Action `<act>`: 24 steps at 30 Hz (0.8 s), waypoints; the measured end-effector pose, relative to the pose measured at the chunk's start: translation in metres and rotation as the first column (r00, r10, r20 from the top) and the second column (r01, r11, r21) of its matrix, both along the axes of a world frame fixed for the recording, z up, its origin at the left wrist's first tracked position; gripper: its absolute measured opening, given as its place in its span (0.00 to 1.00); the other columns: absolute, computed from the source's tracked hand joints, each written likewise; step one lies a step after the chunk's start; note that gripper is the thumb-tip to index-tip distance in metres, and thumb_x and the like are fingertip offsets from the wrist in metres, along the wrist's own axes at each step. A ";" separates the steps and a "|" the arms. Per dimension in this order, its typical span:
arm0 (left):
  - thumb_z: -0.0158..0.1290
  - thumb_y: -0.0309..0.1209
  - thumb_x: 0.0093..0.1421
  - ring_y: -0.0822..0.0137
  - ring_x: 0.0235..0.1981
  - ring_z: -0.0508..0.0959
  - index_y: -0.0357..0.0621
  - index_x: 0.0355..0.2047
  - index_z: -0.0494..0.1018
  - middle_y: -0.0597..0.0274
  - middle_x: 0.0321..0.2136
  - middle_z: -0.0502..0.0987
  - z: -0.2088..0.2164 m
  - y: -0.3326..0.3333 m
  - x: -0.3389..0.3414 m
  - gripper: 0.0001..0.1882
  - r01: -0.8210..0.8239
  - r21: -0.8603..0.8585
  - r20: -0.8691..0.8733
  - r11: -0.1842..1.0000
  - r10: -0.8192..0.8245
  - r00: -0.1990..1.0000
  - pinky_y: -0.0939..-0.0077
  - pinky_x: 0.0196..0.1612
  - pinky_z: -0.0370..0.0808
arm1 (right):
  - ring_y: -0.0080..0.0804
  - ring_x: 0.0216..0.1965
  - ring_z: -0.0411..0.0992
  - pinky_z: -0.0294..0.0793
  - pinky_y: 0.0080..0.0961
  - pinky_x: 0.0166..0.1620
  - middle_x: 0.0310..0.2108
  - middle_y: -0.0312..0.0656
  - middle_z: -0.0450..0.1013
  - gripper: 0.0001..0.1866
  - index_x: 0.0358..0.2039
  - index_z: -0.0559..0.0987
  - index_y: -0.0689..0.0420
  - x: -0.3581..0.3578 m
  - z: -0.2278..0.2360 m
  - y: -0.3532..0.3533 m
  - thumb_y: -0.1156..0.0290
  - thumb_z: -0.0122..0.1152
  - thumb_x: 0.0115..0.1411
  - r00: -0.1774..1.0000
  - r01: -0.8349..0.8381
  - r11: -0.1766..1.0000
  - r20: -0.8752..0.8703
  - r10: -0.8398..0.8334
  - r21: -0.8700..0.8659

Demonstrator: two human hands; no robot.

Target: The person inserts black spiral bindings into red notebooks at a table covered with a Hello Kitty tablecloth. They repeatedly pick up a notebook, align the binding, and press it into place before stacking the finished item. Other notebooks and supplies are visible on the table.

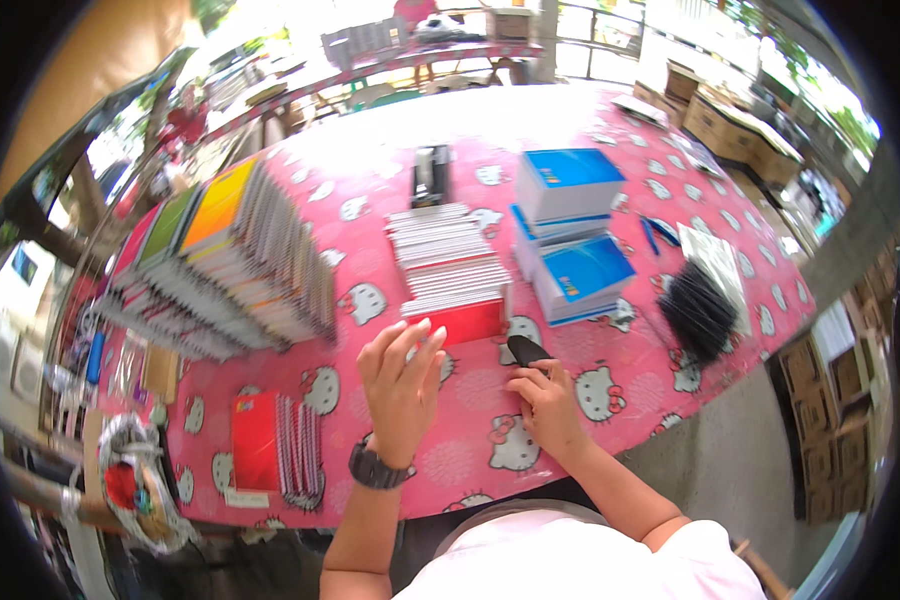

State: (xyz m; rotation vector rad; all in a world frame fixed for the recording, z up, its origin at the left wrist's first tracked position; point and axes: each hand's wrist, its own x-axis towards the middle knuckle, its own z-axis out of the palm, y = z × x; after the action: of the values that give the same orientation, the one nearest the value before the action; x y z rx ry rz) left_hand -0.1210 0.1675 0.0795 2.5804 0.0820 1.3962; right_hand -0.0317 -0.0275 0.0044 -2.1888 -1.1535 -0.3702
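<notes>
Over the pink patterned bench, my left hand spreads empty; my right hand pinches a black rounded piece.

Covered but open-sided workshop, looking like small-scale notebook making. Tall notebook stacks are standing on a pink patterned worktop; a row of booklets is lying mid-worktop, blue-covered stacks are sitting alongside, and a bundle of thin black pieces is lying to the right. Cardboard boxes are standing beyond. Another long table is standing at the back. Daylight is flooding in past a railing, greenery showing outside.
</notes>
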 end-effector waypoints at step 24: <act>0.56 0.22 0.50 0.59 0.35 0.76 0.44 0.34 0.77 0.59 0.29 0.76 -0.017 -0.015 0.026 0.09 0.141 -0.303 -0.455 0.942 -0.273 0.847 0.67 0.43 0.70 | 0.34 0.35 0.71 0.70 0.26 0.41 0.35 0.46 0.72 0.15 0.47 0.74 0.59 0.126 0.052 -0.133 0.80 0.51 0.59 0.861 0.370 0.906 -0.444 -0.249 0.208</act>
State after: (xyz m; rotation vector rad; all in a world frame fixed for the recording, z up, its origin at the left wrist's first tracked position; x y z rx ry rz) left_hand -0.0945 0.1526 0.0621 2.5574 0.0517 0.5802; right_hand 0.0941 -0.1608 0.0568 -2.0583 -0.4787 -0.1835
